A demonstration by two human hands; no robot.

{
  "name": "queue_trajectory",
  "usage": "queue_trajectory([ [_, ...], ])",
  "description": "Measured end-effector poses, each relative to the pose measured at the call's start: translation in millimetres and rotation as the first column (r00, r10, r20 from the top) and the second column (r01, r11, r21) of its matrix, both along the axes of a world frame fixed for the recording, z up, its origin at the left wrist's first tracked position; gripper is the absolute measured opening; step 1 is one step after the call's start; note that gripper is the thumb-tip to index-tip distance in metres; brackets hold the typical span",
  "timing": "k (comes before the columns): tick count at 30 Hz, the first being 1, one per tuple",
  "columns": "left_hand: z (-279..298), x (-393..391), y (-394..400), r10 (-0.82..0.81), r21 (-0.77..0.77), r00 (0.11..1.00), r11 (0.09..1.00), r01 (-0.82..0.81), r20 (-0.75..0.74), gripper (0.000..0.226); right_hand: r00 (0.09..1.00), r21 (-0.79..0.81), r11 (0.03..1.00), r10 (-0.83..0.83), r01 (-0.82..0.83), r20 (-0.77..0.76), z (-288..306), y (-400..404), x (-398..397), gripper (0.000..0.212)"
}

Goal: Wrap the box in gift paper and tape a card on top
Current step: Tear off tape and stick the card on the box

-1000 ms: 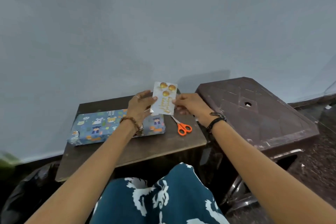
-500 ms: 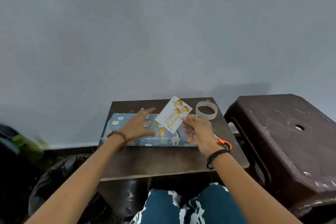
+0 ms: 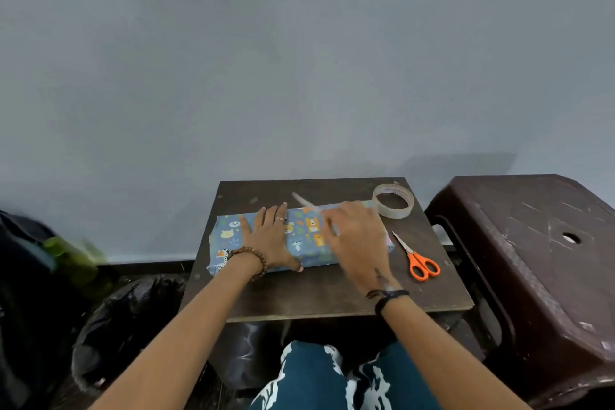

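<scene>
While the left hand (image 3: 269,240) lies flat with fingers spread on the wrapped box (image 3: 299,236), the right hand (image 3: 357,240) holds the card (image 3: 307,205) over the box's right half. Only a thin white edge of the card shows, slanting up and away from the fingers toward the back of the surface (image 3: 319,293). The right hand is blurred, so how tight its grip on the card is cannot be told; the left grip is wide, palm down, thumb at the box's near edge.

The box, covered in blue paper printed with cartoon animals, lies lengthwise across the middle of the dark brown surface, its left end folded to a point at the surface's left edge. A ring shows on one left finger, a beaded bracelet (image 3: 254,258) circles the left wrist, and a black band (image 3: 387,296) circles the right wrist.

A tape roll (image 3: 393,201) rests flat at the far right corner of the surface, just beside the box's right end. Orange-handled scissors (image 3: 417,260) lie to the right of the box, blades pointing toward it and handles toward the person. A dark brown plastic stool (image 3: 532,260) stands to the right of the surface. A black bag (image 3: 126,316) sits on the floor at lower left. A plain grey wall (image 3: 299,60) fills the background, and teal-and-white patterned clothing (image 3: 332,379) shows at the bottom.
</scene>
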State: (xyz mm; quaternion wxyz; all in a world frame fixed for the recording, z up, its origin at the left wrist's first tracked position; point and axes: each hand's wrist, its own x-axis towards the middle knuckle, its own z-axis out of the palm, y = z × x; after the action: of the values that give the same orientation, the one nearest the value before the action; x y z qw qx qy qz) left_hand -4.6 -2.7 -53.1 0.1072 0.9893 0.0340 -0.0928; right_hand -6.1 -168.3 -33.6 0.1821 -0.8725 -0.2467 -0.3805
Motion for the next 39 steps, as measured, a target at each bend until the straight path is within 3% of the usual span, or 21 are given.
queue_trajectory([
  [1, 0, -4, 0, -0.006, -0.023, 1.0, 1.0, 0.005, -0.005, 0.132, 0.998, -0.15, 0.989, 0.01, -0.001, 0.055, -9, 6, -3, 0.006],
  [3, 4, -9, 1, -0.029, -0.063, 0.997, 0.998, 0.025, -0.065, 0.137, 1.0, -0.311, 0.95, 0.019, -0.013, 0.016, -26, 17, -12, 0.01],
  [5, 15, -8, 9, -0.051, -0.17, 0.98, 0.985, 0.018, -0.191, 0.134, 0.998, -0.363, 0.932, -0.009, -0.013, -0.059, -36, 22, -19, 0.012],
  [7, 30, -3, 20, -0.06, -0.384, 0.941, 0.92, -0.077, -0.332, 0.124, 0.996, -0.392, 0.919, -0.004, -0.031, -0.089, -38, 22, -20, 0.004],
  [9, 44, 3, 26, -0.054, -0.493, 0.927, 0.858, -0.148, -0.372, 0.111, 0.989, -0.377, 0.921, 0.048, -0.098, -0.139, -31, 16, -16, 0.021],
  [11, 52, 9, 22, -0.023, -0.468, 0.955, 0.875, -0.123, -0.295, 0.095, 0.987, -0.305, 0.946, 0.062, -0.106, -0.15, -19, 5, -1, 0.031],
  [13, 56, 16, 10, -0.008, -0.498, 0.989, 0.865, -0.066, -0.145, 0.076, 0.984, -0.19, 0.981, -0.004, -0.03, -0.179, -4, -12, 19, 0.026],
  [15, 55, 24, -7, 0.014, -0.535, 0.999, 0.845, 0.005, 0.033, 0.057, 0.923, 0.023, 0.997, -0.055, 0.068, -0.382, 5, -35, 50, 0.026],
  [18, 55, 40, -47, -0.063, -0.484, 0.966, 0.856, 0.182, 0.252, 0.037, 0.78, 0.319, 0.908, -0.014, 0.273, -0.626, 5, -73, 95, 0.021],
  [21, 48, 71, -93, -0.27, -0.311, 0.924, 0.884, 0.35, 0.272, 0.032, 0.729, 0.427, 0.801, -0.018, 0.42, -0.684, 2, -98, 131, 0.015],
  [23, 41, 96, -120, -0.349, -0.213, 0.916, 0.897, 0.388, 0.199, 0.035, 0.67, 0.342, 0.827, -0.055, 0.446, -0.74, -3, -109, 151, 0.016],
  [26, 33, 124, -150, -0.402, -0.132, 0.914, 0.905, 0.405, 0.049, 0.038, 0.522, 0.162, 0.89, -0.096, 0.426, -0.847, -2, -121, 174, 0.041],
  [29, 26, 138, -164, -0.442, -0.073, 0.894, 0.896, 0.437, -0.079, 0.038, 0.341, 0.221, 0.878, 0.071, 0.425, -0.937, -3, -130, 197, 0.037],
  [31, 22, 145, -167, -0.459, -0.029, 0.884, 0.889, 0.458, -0.088, 0.037, 0.235, 0.209, 0.893, 0.12, 0.399, -0.964, -3, -132, 206, 0.034],
  [34, 20, 150, -170, -0.465, -0.01, 0.882, 0.885, 0.465, -0.075, 0.034, 0.161, 0.185, 0.911, 0.134, 0.369, -0.978, -3, -135, 218, 0.022],
  [39, 22, 154, -171, -0.472, 0.002, 0.877, 0.88, 0.474, -0.093, 0.036, 0.088, 0.192, 0.908, 0.172, 0.372, -0.981, -2, -133, 233, 0.02],
])
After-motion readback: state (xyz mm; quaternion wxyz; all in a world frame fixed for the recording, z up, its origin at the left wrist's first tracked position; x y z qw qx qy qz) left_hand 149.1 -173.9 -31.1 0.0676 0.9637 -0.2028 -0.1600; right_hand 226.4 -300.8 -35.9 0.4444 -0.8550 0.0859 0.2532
